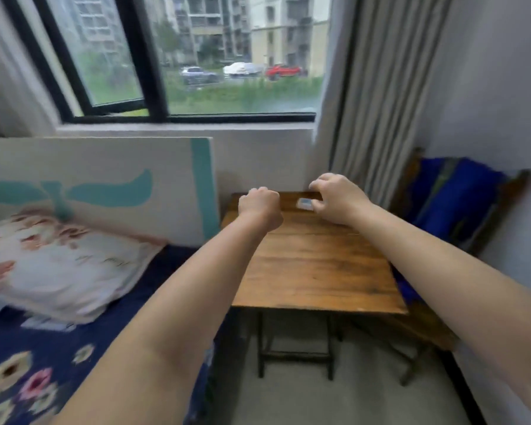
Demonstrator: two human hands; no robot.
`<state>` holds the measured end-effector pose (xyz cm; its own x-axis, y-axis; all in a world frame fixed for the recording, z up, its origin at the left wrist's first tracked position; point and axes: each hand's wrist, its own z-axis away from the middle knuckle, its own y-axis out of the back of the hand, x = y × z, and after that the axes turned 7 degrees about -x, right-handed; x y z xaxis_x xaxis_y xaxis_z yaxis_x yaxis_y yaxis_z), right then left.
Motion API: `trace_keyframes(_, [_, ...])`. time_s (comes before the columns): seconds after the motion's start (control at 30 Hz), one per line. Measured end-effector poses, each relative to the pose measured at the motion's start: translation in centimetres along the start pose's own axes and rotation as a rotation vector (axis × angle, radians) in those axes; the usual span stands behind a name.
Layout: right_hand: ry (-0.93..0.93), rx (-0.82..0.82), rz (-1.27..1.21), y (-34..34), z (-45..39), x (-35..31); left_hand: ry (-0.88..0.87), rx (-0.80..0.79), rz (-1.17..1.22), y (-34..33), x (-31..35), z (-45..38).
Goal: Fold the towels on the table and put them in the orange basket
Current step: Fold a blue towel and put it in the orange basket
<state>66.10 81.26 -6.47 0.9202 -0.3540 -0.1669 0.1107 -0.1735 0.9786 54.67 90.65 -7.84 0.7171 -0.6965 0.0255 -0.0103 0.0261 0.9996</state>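
Left hand (259, 207): reaching out over the far left part of the table (313, 265), fingers curling into a fist, holding nothing. Right hand (337, 197): hovering beside it at the far edge, fingers bending clawlike, narrow, gripping nothing visible; a small pale object (304, 204) lying just under its fingertips. Bare wood stretching nearward from both hands. Towels and basket: not showing.
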Motion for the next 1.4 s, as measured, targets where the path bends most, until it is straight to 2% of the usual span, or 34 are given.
trace_keyframes(0.2, [-0.164, -0.045, 0.058, 1.9, 1.1, 17.3, -0.155, -0.076, 0.039, -2.3, 15.5, -9.0])
trace_keyframes(0.37, [-0.338, -0.047, 0.016, 2.8, 0.3, 28.1, -0.258, -0.093, 0.016, -2.4, 23.7, -15.5])
trace_keyframes(0.6, [-0.528, 0.045, 0.010, 4.9, -3.2, 38.5, -0.413, -0.030, 0.027, 0.3, 31.1, -25.3])
trace_keyframes(0.87, [-0.768, 0.047, -0.088, 4.9, -6.3, 50.2, -0.561, -0.108, 0.095, -0.7, 39.9, -35.7])
trace_keyframes(1.07, [-0.784, -0.021, -0.147, 2.8, -9.5, 58.4, -0.564, -0.250, 0.169, -4.1, 46.6, -41.5])
trace_keyframes(1.23, [-0.727, -0.078, -0.121, 1.7, -13.4, 64.8, -0.500, -0.290, 0.239, -6.6, 51.3, -46.3])
trace_keyframes(1.4, [-0.699, -0.096, 0.079, -1.1, -15.6, 70.2, -0.475, -0.311, 0.267, -9.2, 55.9, -50.4])
